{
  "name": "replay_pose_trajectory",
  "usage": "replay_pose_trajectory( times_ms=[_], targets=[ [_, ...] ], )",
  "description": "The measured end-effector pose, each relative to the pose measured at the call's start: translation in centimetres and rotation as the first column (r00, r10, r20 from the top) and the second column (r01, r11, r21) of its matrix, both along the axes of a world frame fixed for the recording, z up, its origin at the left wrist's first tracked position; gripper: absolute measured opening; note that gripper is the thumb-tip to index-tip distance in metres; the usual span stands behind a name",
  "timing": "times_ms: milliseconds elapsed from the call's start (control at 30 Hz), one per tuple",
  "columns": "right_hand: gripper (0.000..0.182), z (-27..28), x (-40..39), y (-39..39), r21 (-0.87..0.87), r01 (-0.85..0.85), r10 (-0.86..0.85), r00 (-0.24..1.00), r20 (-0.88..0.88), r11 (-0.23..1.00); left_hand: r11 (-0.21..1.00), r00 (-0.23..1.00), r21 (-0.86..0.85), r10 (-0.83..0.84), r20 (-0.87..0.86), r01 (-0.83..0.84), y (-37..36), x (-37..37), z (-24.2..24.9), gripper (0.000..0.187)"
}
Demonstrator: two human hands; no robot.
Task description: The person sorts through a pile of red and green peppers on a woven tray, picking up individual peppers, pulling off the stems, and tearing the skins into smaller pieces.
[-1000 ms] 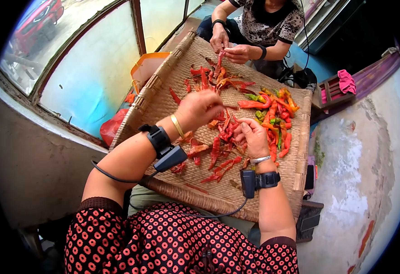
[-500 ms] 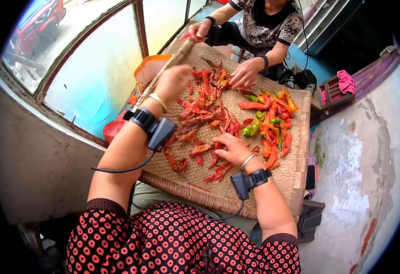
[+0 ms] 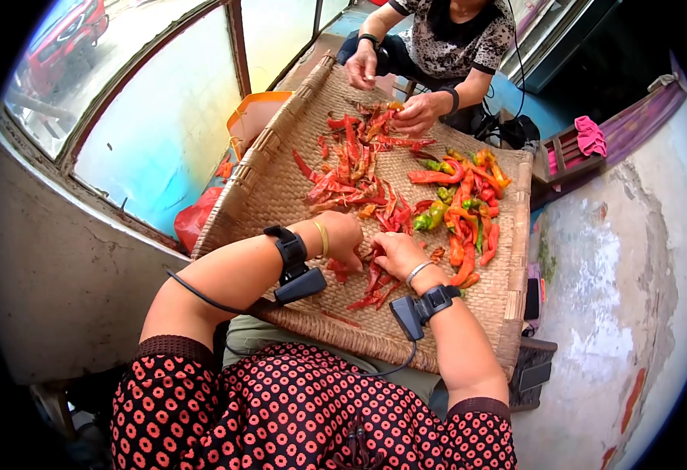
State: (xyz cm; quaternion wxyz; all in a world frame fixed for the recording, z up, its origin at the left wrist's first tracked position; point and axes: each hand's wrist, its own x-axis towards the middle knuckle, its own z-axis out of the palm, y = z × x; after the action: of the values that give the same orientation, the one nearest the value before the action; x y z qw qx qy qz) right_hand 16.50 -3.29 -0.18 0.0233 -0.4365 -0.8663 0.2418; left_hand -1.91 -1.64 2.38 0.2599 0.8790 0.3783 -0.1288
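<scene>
My left hand (image 3: pixel 342 235) is over the near middle of a woven tray (image 3: pixel 265 168), its fingers bent down and closed above some red scraps; what they hold is hidden. Close beside it, my right hand (image 3: pixel 400 254) pinches a dried red chili pepper (image 3: pixel 375 276) between thumb and fingers. Wrinkled dried red chilies (image 3: pixel 351 168) lie in a loose heap beyond my hands. To the right is a pile of plumper red, orange and green chilies (image 3: pixel 462 207), apart from the dried ones.
Across the tray, another person (image 3: pixel 461 47) works with both hands over the far chilies. An orange-rimmed container (image 3: pixel 259 117) and a red bag (image 3: pixel 197 215) stand left, by the window. A wooden stool with a pink cloth (image 3: pixel 590 137) is at right.
My left hand has come down from the tray's left edge to beside my right hand. Dried chilies at the near left are gone from there. The other person's hands have shifted.
</scene>
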Motion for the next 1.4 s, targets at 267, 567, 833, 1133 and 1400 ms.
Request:
replay_pose_trajectory(
  times_ms=[267,567,833,1133,1400],
  targets=[
    [0.018,1.1,1.3,0.6,0.059,0.224,-0.224,0.974,-0.011,0.973,0.983,0.984,0.123,0.123,0.13,-0.139,0.3,-0.3,-1.9,0.021],
    [0.018,-0.6,2.7,1.6,-0.174,0.413,-0.433,0.896,-0.101,0.894,0.568,0.252,0.133,0.135,0.958,-0.812,4.7,-4.9,4.6,0.008],
    [0.019,-0.5,2.5,1.6,-0.196,0.432,-0.453,0.888,-0.08,0.88,0.042,0.314,0.324,0.39,0.866,-0.945,9.1,-12.8,2.3,0.029],
    [0.01,2.9,1.9,1.3,-0.5,0.384,-0.53,0.827,-0.188,0.776,0.9,0.739,0.272,0.077,0.669,-0.34,3.9,-2.5,1.9,0.021],
    [0.008,3.9,1.2,1.0,-0.653,0.24,-0.582,0.722,-0.375,0.718,0.992,0.793,0.032,0.081,0.603,-0.126,0.6,0.3,1.2,0.022]
  ],
)
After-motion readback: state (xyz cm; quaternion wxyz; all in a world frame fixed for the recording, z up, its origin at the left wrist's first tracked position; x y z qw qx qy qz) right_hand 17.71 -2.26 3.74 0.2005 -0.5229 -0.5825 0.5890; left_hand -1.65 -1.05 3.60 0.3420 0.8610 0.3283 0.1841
